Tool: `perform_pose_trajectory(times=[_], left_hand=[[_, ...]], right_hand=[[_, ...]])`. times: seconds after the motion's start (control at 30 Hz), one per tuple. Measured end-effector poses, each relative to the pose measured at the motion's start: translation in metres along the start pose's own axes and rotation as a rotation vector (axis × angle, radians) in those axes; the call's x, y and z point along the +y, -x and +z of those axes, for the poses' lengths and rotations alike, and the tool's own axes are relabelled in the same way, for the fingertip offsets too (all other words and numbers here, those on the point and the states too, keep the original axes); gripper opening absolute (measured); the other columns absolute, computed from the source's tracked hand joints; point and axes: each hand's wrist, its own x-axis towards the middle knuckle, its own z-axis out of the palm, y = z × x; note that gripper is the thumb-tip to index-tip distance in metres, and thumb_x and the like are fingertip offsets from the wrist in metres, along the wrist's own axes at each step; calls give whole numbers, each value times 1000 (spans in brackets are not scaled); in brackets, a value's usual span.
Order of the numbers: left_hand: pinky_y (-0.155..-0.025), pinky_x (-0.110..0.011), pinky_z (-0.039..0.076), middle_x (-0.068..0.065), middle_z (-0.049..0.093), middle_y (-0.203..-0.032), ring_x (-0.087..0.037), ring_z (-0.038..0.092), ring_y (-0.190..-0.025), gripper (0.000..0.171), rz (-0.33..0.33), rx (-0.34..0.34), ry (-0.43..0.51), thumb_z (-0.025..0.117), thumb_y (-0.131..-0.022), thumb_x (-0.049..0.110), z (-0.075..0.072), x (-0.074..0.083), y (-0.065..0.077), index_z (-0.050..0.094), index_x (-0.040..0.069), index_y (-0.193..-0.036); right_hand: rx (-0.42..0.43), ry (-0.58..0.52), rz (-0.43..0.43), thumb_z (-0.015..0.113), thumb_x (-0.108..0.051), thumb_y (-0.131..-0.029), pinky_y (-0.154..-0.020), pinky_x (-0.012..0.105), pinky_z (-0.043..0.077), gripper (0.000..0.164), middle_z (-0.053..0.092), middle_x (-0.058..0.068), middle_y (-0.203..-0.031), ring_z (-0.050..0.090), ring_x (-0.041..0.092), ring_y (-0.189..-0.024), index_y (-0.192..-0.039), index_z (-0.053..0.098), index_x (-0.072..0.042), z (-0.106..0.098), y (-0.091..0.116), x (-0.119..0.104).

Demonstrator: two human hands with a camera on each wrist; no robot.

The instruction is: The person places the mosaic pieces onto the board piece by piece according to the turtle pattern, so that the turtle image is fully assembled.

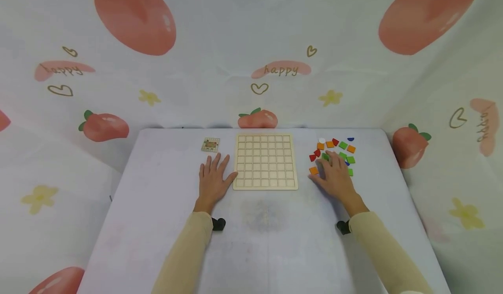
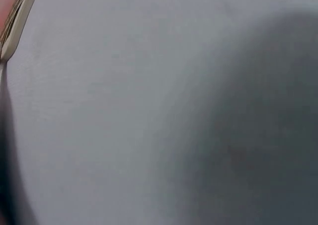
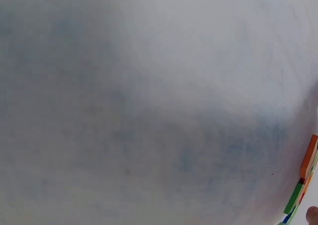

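A square wooden grid board point(image 1: 265, 161) lies on the table, its cells bare. My left hand point(image 1: 213, 181) rests flat to its left, fingers spread, with the thumb at the board's left edge. The left wrist view catches the board's edge point(image 2: 21, 24) in a corner. Over a scatter of small coloured pieces is my right hand point(image 1: 337, 178), fingers apart. Its fingertips are by a green piece point(image 1: 325, 156), and its thumb is near an orange square point(image 1: 313, 170). Whether the fingertips touch the green piece, I cannot tell. Some pieces are hidden under this hand.
Red wedges point(image 1: 335, 141), a white piece point(image 1: 322, 141), a blue piece point(image 1: 351, 139) and more green squares point(image 1: 350, 159) lie around the right hand. A small patterned card point(image 1: 211, 144) lies beyond the left hand. A printed cloth wall point(image 1: 220, 36) rises behind the table.
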Motion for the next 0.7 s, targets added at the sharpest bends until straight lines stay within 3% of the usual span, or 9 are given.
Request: perform_pose_trajectory(times=[0.3,0.7], left_hand=[[-128,-60,3,-3,12,-174,-34,-1,-162,73,-6,-18,-8,39,-99,72,0,-3,1,27,37,-162],[-129,-60,1,-2,8,-174,-34,-5,-162,67,2,-51,1,34,-99,74,-5,0,3,28,45,-159]], right_hand=[[25,-36,-18,78,-31,-91,-119,68,24,35,46,20,-150,30,46,-144,-123,72,-15,1,3,-3],[82,-94,-19,77,-28,-91,-111,61,33,36,58,17,-133,41,41,-131,-116,67,-4,7,1,-12]])
